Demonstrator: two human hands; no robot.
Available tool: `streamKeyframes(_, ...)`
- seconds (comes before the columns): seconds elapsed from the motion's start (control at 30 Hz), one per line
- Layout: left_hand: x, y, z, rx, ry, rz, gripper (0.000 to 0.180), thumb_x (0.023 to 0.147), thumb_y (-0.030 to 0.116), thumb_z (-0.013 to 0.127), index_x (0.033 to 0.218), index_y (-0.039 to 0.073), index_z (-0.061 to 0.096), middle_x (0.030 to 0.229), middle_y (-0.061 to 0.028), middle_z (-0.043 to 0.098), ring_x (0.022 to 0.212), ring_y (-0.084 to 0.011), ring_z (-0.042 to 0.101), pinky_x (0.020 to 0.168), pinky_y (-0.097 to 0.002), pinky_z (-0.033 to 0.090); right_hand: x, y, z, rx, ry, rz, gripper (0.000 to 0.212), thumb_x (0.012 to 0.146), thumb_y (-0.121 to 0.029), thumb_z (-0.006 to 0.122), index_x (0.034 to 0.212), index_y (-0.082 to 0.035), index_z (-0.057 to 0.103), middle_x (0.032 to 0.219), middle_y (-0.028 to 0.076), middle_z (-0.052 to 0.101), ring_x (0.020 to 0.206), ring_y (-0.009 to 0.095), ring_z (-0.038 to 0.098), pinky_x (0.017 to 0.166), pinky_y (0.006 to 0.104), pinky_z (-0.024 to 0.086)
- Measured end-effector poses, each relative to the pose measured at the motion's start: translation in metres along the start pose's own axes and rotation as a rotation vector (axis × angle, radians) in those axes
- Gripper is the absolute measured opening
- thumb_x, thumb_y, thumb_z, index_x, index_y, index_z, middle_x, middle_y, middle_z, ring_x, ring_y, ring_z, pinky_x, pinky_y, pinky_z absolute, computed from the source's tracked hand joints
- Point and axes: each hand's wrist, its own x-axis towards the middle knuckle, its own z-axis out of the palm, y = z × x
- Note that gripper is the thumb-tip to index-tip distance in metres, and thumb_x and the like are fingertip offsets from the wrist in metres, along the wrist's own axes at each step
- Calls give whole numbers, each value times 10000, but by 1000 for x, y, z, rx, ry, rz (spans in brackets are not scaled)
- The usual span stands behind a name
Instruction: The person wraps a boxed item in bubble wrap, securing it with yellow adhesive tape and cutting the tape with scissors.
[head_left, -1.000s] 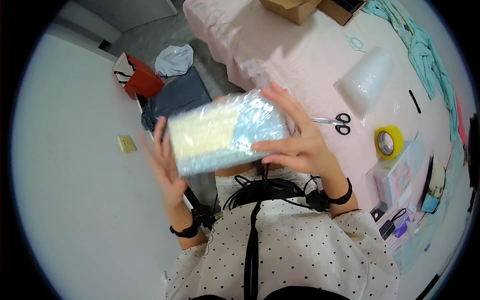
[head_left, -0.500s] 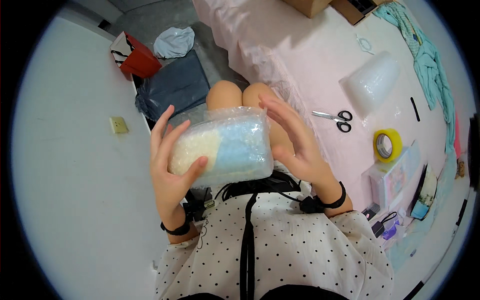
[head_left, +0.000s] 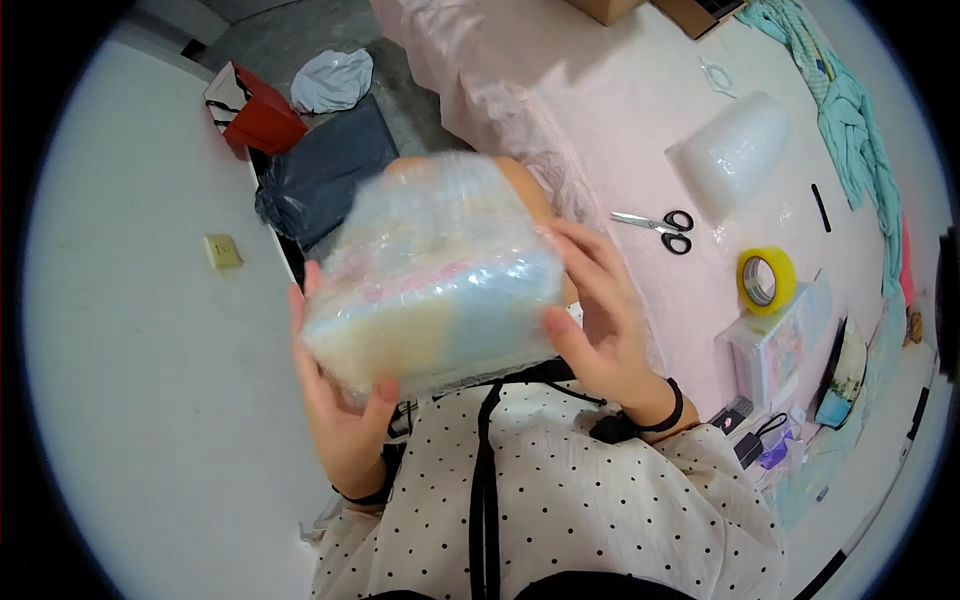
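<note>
Between my two hands is a pastel box wrapped in bubble wrap (head_left: 440, 290), blurred by motion, with pale yellow and light blue on its near side and pink on top. My left hand (head_left: 340, 400) grips its left end, thumb on the near side and fingers behind. My right hand (head_left: 600, 320) grips the right end, thumb at the near corner and fingers along the far edge. The box is held above my lap. Black-handled scissors (head_left: 660, 230) lie with blades apart on the pink bed cover to the right.
On the pink bed (head_left: 540, 60) lie a bubble wrap roll (head_left: 735, 155), yellow tape (head_left: 766, 280) against a pastel box (head_left: 775, 355), and a black pen-like stick (head_left: 821, 208). To the left are a wall (head_left: 130, 330), a red paper bag (head_left: 255, 115) and a dark grey plastic package (head_left: 335, 160).
The wrapped box has tilted so its top shows, and it has moved slightly left. My right hand, apart from it before, now grips its right end.
</note>
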Motion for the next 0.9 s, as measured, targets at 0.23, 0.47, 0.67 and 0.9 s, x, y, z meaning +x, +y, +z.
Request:
streamKeyframes(0.23, 13, -60, -6, 89, 59, 139, 940, 783, 317, 724, 1420, -61, 146, 1485, -205, 207, 1335, -291, 296, 1064, -388, 301, -10, 36, 15, 95, -60, -19, 600, 745, -103, 727, 1287, 9, 494, 1327, 178, 340, 1253, 306, 370, 1040, 397, 325)
streamKeyframes(0.47, -8, -101, -26, 61, 114, 35, 858, 777, 264, 727, 1410, -45, 236, 1440, -196, 301, 1300, -269, 354, 1059, -378, 307, -20, 49, 43, -17, -142, 4, 608, 774, -115, 718, 1317, -11, 464, 1289, 162, 366, 1210, 302, 412, 1051, 405, 335)
streamKeyframes(0.67, 33, -60, -67, 294, -67, -75, 902, 675, 234, 793, 1405, 25, 306, 1409, -177, 370, 1235, -272, 443, 1014, -370, 380, -67, 60, 67, 545, -152, 504, 470, 863, 20, 583, 1308, 24, 435, 1275, 130, 409, 1177, 236, 472, 1015, 365, 396)
streamKeyframes(0.9, 87, -53, -38, 152, -464, -110, 806, 639, 65, 794, 1336, 47, 389, 1190, -124, 562, 1070, -187, 546, 928, -294, 437, -115, 66, 43, 937, -173, 557, 473, 880, 94, 506, 1327, 1, 382, 1305, 120, 440, 1232, 228, 441, 1032, 343, 374)
